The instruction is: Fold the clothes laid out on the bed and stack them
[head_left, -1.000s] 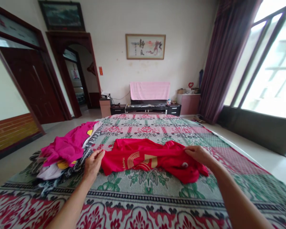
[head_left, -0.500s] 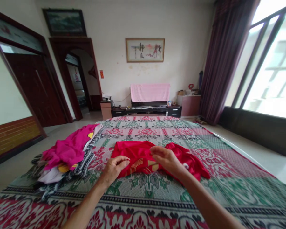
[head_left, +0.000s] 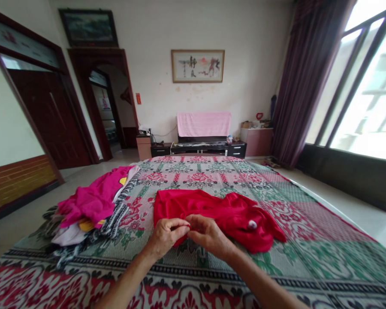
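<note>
A shiny red garment (head_left: 199, 204) lies spread across the patterned bed cover, its right part bunched up with a small white round spot on it. At the garment's near edge, my left hand (head_left: 167, 234) pinches the red cloth between thumb and fingers. My right hand (head_left: 209, 236) meets it there, fingertips against those of my left hand, its thumb and fingers closed on the same edge. The cloth between the fingertips is mostly hidden.
To the left, a heap of clothes (head_left: 90, 201) in magenta, white and black-and-white lies on the patterned bed cover (head_left: 193, 171). Beyond the bed stand a low black TV cabinet (head_left: 236, 149) and a pink cloth (head_left: 204, 124) over a screen. A purple curtain (head_left: 296, 86) hangs at right.
My right hand has moved left and down to meet my left hand, which has shifted right. The garment's near edge has been folded over, and its gold print is out of sight.
</note>
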Demonstrator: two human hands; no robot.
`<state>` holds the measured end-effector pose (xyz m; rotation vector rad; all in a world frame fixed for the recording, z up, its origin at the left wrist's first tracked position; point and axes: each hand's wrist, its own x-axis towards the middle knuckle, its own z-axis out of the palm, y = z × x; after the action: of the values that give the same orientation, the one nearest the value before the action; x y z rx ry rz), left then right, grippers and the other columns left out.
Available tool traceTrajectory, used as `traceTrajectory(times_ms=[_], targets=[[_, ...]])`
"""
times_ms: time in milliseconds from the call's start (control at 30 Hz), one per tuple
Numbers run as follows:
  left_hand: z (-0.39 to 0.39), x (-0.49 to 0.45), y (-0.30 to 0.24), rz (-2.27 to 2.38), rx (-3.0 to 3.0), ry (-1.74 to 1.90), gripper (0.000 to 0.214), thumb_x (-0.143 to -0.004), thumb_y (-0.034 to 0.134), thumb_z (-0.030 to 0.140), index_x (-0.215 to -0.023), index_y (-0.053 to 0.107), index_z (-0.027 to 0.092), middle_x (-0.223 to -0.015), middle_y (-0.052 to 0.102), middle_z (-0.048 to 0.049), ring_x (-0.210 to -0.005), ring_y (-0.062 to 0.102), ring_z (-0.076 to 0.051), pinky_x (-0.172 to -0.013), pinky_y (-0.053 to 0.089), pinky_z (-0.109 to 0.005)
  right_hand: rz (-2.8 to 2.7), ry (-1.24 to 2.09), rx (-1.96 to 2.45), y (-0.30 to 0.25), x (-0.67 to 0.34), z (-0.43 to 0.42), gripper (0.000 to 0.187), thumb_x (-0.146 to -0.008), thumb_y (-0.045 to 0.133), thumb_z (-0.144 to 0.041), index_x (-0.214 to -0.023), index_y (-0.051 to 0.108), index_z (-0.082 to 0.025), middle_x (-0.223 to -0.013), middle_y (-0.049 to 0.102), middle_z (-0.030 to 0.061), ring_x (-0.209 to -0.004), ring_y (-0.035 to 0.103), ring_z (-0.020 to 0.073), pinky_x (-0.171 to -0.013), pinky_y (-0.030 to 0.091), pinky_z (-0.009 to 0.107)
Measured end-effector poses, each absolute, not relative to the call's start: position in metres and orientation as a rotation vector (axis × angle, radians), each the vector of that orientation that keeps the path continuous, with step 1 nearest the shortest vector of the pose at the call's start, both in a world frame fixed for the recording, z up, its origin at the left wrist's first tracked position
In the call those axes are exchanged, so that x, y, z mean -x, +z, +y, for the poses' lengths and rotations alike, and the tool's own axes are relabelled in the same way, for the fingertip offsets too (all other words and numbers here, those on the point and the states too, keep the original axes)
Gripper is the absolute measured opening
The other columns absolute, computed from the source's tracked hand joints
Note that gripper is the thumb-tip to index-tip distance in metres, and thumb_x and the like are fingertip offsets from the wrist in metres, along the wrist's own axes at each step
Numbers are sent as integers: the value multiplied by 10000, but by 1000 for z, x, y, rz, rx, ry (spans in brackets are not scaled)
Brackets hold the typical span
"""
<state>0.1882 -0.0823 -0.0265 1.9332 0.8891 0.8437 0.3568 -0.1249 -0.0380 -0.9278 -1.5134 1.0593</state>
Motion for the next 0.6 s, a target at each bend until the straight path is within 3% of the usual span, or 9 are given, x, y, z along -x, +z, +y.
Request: traceTrajectory(times_ms=[167,300,400,600], targets=[[-78,-186,-36,911,-1954,847,243,-780,593,382,-871,743,214,-888,743,-19,-844,666,-187,-783,497,-232,-1580,996,987,-51,-352,-125,196,-808,576,-370,-857,573,-180,-602,423,-55,-529,353,75,-491,286,204],[-75,-185,-49,961,-2043,897,226,-786,572,381,-860,725,231,-860,741,-18,-823,674,-190,-749,500,-234,-1695,616,1154,-60,-344,-127,95,-823,501,-229,-864,578,-191,-643,491,-30,-567,410,99,-545,328,216],[-77,-186,-57,1010,-2150,942,218,-808,524,376,-860,686,240,-803,733,-5,-754,677,-170,-700,494,-224,-1779,377,1227,-65,-339,-127,132,-778,468,-134,-838,570,-194,-689,548,-9,-617,475,117,-590,358,216],[-79,-187,-65,1109,-2344,939,254,-843,421,391,-890,615,235,-784,724,-9,-721,683,-166,-637,481,-229,-1815,215,1280,-68,-335,-125,226,-705,469,-102,-878,593,-179,-728,609,10,-644,537,127,-605,392,201]])
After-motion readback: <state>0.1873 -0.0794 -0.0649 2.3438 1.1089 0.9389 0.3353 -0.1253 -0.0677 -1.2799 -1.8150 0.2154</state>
